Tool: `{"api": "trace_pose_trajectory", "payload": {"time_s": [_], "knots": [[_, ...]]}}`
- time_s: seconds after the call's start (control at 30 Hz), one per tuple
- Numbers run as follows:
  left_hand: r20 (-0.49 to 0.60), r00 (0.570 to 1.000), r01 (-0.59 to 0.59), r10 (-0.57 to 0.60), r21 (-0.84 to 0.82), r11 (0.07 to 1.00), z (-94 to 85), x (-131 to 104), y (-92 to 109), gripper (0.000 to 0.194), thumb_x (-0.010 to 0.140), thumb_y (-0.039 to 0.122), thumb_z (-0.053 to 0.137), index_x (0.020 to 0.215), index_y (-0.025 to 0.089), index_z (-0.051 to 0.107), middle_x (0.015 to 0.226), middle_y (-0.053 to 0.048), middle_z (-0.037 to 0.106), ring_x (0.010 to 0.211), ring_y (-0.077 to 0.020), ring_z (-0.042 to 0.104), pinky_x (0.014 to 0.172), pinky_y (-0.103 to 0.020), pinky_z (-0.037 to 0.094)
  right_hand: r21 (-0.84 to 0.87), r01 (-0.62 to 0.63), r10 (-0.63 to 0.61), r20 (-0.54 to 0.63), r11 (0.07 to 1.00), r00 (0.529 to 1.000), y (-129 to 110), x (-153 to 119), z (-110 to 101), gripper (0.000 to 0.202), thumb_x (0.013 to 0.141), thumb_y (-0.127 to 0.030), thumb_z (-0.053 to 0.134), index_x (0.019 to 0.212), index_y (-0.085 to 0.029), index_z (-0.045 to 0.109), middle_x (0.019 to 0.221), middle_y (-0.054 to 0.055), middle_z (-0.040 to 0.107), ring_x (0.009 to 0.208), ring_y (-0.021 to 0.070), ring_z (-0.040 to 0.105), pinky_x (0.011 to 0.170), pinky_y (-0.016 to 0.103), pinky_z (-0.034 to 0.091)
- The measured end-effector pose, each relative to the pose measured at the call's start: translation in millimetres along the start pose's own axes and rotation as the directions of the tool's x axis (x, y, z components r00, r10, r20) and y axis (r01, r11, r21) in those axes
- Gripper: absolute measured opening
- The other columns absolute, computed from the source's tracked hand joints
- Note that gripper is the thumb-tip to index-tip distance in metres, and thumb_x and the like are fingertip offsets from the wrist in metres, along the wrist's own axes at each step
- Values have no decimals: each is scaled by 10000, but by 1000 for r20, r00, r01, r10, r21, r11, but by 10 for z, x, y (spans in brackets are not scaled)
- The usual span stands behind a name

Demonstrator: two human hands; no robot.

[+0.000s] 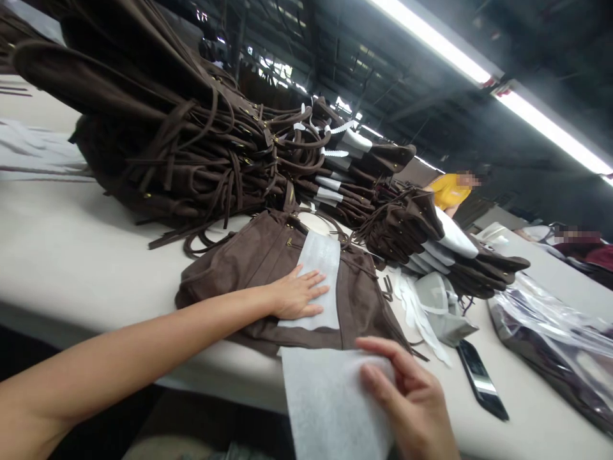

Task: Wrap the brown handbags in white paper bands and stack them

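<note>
A dark brown bag lies flat on the pale table, its handles toward the stacks behind. Down its middle runs a white sheet strip, and my left hand rests flat on it with the fingers spread. A second length of white sheet hangs over the table's front edge. At its right side is my right hand, thumb and forefinger curled around the sheet's edge; the fingertips partly overlap the sheet.
Stacked brown bags rise behind the bag, with another stack at right. A phone, white strips and a plastic-wrapped bag lie at right. A person in yellow is farther back.
</note>
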State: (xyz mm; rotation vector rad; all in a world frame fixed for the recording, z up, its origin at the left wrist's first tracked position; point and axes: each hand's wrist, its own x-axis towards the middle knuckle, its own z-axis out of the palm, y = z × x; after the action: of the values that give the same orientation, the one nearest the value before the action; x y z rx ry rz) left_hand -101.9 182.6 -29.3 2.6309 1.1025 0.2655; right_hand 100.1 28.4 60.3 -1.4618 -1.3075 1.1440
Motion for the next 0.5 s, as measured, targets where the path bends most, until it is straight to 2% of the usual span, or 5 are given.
{"api": "trace_pose_trajectory", "payload": {"time_s": [0.1, 0.23, 0.33, 0.4, 0.5], "knots": [[-51, 998, -29, 23, -139, 990, 33, -3, -35, 619, 901, 501, 449, 1429, 179, 412, 1551, -148, 245, 1445, -353, 167, 1151, -606, 31, 162, -39, -5, 263, 986, 965, -195, 371, -86, 474, 729, -413, 756, 1111, -153, 649, 853, 75, 704, 694, 164, 649, 588, 220, 502], [-150, 982, -163, 117, -345, 924, -25, -49, 5, 537, 851, 479, 499, 1306, 206, 581, 1432, -36, 489, 1356, -312, 375, 1149, -345, 253, 226, 4, -127, 534, 974, 836, -288, 827, -32, 501, 629, -282, 799, 1099, -180, 656, 1208, 132, 644, 1102, 260, 619, 934, 397, 494], [-201, 974, -186, 107, -429, 884, -68, -50, 76, 544, 855, 510, 426, 1249, 195, 629, 1260, -16, 629, 1170, -253, 557, 1000, -284, 413, -40, 129, -88, 537, 991, 839, -336, 1065, 117, 316, 678, -338, 784, 921, -151, 708, 918, 106, 729, 814, 219, 689, 715, 328, 549], [-213, 977, -86, -19, -473, 877, -67, -13, 103, 574, 850, 524, 393, 1216, 162, 646, 1133, -35, 678, 1075, -256, 606, 937, -341, 458, -229, 259, -115, 499, 938, 859, -403, 1218, 247, 279, 697, -397, 766, 736, -127, 711, 558, 27, 643, 469, 122, 556, 461, 222, 433], [-232, 947, 81, -223, -498, 864, -51, 69, 98, 546, 866, 498, 374, 1224, 185, 642, 1053, -57, 706, 1091, -261, 607, 915, -384, 476, -284, 429, -237, 523, 857, 819, -493, 1494, 450, 322, 692, -428, 758, 636, -119, 689, 454, -35, 511, 395, 49, 379, 401, 180, 265]]}}
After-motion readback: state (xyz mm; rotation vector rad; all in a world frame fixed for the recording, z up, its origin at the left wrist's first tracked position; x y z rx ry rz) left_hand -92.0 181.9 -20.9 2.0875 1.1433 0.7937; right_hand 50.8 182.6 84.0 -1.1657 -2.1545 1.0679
